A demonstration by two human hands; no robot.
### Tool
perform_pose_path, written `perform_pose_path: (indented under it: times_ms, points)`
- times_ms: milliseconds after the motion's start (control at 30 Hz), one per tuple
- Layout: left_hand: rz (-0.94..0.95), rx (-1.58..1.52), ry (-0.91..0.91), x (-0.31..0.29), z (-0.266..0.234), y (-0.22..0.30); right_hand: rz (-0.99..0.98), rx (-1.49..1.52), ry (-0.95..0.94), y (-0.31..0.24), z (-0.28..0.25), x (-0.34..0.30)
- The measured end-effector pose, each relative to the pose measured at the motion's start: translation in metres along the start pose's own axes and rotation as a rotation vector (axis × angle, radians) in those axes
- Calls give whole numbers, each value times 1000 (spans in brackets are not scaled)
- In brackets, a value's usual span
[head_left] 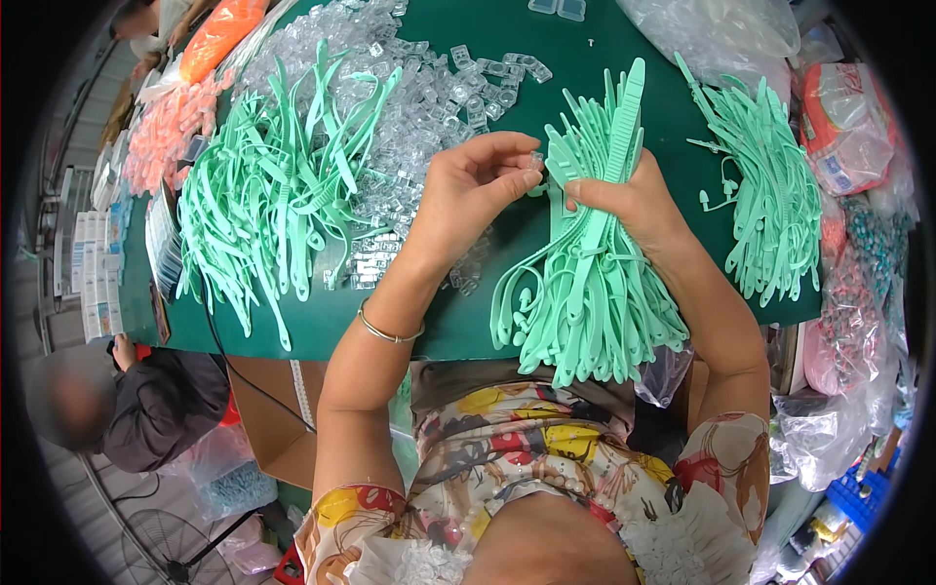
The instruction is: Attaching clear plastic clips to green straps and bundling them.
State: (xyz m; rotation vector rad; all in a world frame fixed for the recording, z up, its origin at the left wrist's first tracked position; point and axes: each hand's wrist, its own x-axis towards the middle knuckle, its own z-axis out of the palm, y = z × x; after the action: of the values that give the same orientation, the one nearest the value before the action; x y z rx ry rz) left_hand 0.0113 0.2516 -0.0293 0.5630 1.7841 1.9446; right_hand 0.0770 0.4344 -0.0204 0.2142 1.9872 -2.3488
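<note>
Flat, matte, rubbery-looking straps in mint green, ridged crosswise along parts of their length. Gathered into a thick strap bundle [595, 292], narrow at the waist, fanned out at top and bottom. Mostly rounded tips at the lower end, plus some looped lengths and small knob shapes at the left side. Located in front of the torso, above the green, smooth surface [458, 336], with lower tips overlapping its front edge in view.

Clamped at the waist by the right hand [629, 200]: fingers wrapped round the bundle, thumb pressed across the front. At the bundle's upper left, the left hand [478, 185]: fingers bent, index and thumb nearly together on a small clear piece [537, 161], partly hidden.

Behind the left forearm, a big loose pile of clear buckles [419, 117], hard, glossy, blocky. Just beside and partly over it, a tangled left strap heap [273, 195], same mint green. To the right, well apart from the left one, a right strap heap [775, 210], laid more lengthwise. Far left, salmon-pink strips [171, 136] next to a shiny orange bag [219, 39]. Top right, a crinkled see-through bag [721, 29].
</note>
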Motion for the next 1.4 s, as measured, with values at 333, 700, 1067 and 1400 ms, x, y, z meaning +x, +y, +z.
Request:
perform_pose_path:
  times_ms: [333, 700, 1067, 1400]
  points:
    - [-184, -291, -48, 1, 0, -1, -30, -60, 26, 3, 1, 0]
    - [-271, -506, -73, -2, 5, -3, -72, -82, 54, 6, 5, 0]
    - [-47, 147, -6, -7, 12, 6, -105, -141, 69, 8, 6, 0]
    - [86, 544, 28, -2, 7, -6, -114, -151, -6, 12, 4, 1]
